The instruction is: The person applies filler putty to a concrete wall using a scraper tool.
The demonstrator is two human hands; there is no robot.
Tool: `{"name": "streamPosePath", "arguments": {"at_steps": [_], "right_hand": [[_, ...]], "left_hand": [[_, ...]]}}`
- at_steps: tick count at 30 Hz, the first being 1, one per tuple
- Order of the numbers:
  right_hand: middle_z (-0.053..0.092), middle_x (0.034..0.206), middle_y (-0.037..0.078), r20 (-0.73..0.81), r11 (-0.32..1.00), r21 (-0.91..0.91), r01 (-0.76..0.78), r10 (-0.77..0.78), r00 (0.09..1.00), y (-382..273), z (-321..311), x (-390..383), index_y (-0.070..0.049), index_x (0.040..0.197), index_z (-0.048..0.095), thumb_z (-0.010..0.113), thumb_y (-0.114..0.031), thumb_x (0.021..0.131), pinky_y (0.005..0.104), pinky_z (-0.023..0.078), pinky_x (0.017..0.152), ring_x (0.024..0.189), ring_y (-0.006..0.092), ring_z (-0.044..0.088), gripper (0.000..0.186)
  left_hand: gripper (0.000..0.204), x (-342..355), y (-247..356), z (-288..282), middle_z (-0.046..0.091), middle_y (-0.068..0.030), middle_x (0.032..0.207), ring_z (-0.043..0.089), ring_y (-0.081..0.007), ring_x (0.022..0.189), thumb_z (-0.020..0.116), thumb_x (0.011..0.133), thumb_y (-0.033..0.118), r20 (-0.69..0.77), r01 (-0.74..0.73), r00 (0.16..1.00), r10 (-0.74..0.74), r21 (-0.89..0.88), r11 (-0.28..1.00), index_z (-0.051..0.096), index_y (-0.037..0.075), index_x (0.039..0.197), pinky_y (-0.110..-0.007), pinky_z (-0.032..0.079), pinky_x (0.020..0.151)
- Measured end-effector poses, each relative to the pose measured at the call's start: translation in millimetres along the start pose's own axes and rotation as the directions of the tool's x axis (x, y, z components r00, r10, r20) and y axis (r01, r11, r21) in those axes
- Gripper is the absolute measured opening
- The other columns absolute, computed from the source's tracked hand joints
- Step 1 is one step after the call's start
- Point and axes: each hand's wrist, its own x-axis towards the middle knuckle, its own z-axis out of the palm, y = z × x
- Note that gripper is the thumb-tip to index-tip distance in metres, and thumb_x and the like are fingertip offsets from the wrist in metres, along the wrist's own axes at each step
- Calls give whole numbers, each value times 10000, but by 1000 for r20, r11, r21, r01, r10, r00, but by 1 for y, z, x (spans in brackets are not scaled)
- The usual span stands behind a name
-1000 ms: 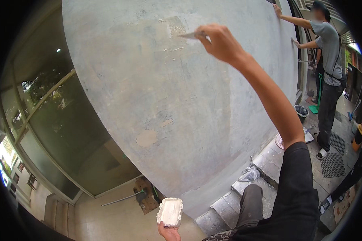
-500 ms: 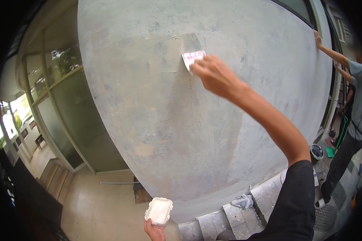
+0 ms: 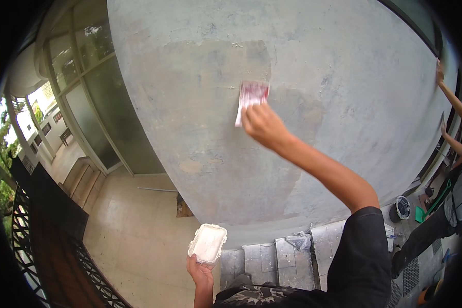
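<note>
Putty work on a grey wall (image 3: pixel 344 92): the right hand (image 3: pixel 262 124) is raised and closed around the handle of a scraper (image 3: pixel 250 98), whose reddish blade lies flat against the plaster beside a smoother, darker patch. Low down, the left hand (image 3: pixel 200 270) grips a white tray (image 3: pixel 208 242) of filler from below, well apart from the wall. At the right edge another person's arm (image 3: pixel 451 100) reaches up to the same wall.

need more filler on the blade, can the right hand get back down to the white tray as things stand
Probably yes. The right hand presses the scraper high on the grey wall; the white tray sits low in the left hand, open side showing, with nothing between them.
</note>
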Motion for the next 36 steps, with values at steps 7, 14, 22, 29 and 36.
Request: {"name": "streamPosePath", "arguments": {"at_steps": [7,14,22,29,36], "right_hand": [[574,753,73,-353,960,273,-61,159,922,-13,-38,-17,35,900,620,623,-19,696,326,421,619,702,201,535,211],[656,853,48,-450,1000,21,-15,23,893,56,-44,19,-42,1008,666,661,7,740,314,444,644,730,174,566,273],[558,694,51,-270,958,283,54,25,963,-20,-28,-30,-22,841,608,647,-59,743,319,451,653,698,190,536,112],[638,819,72,-545,998,62,-3,37,838,64,-78,51,-51,902,641,646,-34,781,334,482,707,780,206,599,123],[596,769,61,-311,988,84,131,-99,945,4,-39,36,-20,911,639,644,-63,758,336,500,742,773,175,569,160]], "left_hand": [[492,10,-3,-3,503,-202,1290,572,-376,1145,498,903,260,-61,-19,998,13,-103,994,410,25,1326,-514,563,830],[568,17,-7,7,469,-182,1381,521,-337,1231,503,912,329,23,-52,998,52,1,999,382,37,1384,-501,507,933],[583,18,-11,6,487,-167,1371,537,-320,1217,502,908,335,22,-43,999,45,-60,997,376,30,1389,-481,520,925],[602,22,-18,4,465,-176,1387,523,-338,1228,510,904,353,15,-40,999,41,-41,998,372,34,1396,-501,508,926],[607,25,-22,6,470,-181,1378,529,-341,1219,518,906,364,2,-44,999,44,-71,997,376,25,1390,-499,505,922]]}}
